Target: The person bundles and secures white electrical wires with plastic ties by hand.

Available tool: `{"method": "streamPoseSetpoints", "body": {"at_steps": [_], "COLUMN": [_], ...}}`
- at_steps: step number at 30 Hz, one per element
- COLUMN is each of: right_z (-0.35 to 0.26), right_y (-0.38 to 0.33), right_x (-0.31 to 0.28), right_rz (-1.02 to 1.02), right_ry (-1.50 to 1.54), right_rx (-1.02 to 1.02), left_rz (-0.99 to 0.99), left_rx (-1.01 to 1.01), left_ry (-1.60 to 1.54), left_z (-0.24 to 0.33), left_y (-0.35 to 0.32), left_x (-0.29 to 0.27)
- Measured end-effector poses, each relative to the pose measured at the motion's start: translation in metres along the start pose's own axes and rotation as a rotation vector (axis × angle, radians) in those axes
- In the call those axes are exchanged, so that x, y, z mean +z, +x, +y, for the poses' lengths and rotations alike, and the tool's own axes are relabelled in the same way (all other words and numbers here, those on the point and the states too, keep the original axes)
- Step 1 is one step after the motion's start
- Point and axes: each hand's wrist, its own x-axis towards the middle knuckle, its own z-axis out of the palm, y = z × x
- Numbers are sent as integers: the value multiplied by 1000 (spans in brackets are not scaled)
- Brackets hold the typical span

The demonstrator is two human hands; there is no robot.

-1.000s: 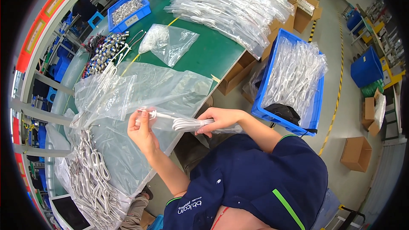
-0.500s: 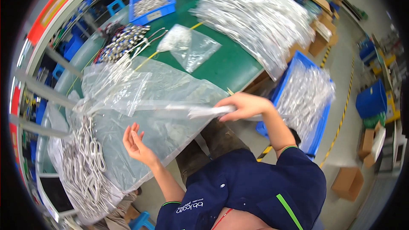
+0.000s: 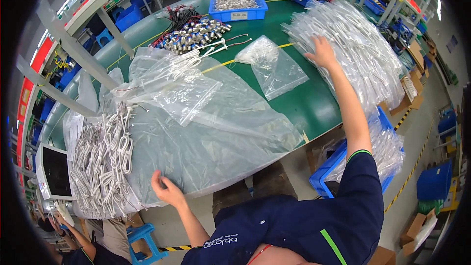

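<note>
My right hand (image 3: pixel 322 53) is stretched far out over the left edge of a big heap of clear bags (image 3: pixel 353 49) with white cables inside. Its fingers are apart, and nothing shows in them; whether they touch the bags I cannot tell. Low over the near edge of a clear plastic sheet (image 3: pixel 221 137), my left hand (image 3: pixel 168 191) is open with fingers loosely curled, holding nothing. Several coiled white cables (image 3: pixel 103 162) lie left of it. A few flat clear bags (image 3: pixel 189 103) and some white cables (image 3: pixel 182 65) rest on the sheet.
A clear bag with small white pieces (image 3: pixel 260 53) lies on the green table (image 3: pixel 321 110). Behind are metal-ended parts (image 3: pixel 194 34) and a blue bin of small parts (image 3: pixel 239 15). A blue crate (image 3: pixel 324 172) stands right, a monitor (image 3: pixel 54 172) left. A co-worker's hand (image 3: pixel 61 221) shows lower left.
My right hand has moved from near my body out to the bag heap, and the white bundle it held is no longer in it. My left hand has lowered. The view has turned.
</note>
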Motion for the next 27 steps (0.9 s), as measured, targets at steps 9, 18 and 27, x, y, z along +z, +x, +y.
{"method": "streamPoseSetpoints", "body": {"at_steps": [9,18,27], "right_z": [-126,-88,-31], "right_y": [-1,-9,26], "right_x": [61,70,32], "right_rz": [-613,-213,47], "right_ry": [513,421,484], "right_rx": [310,233,340], "left_rz": [-7,-30,-27], "left_rx": [53,47,6], "left_ry": [280,320,297], "left_z": [8,9,12], "left_y": [0,0,1], "left_x": [4,5,6]}}
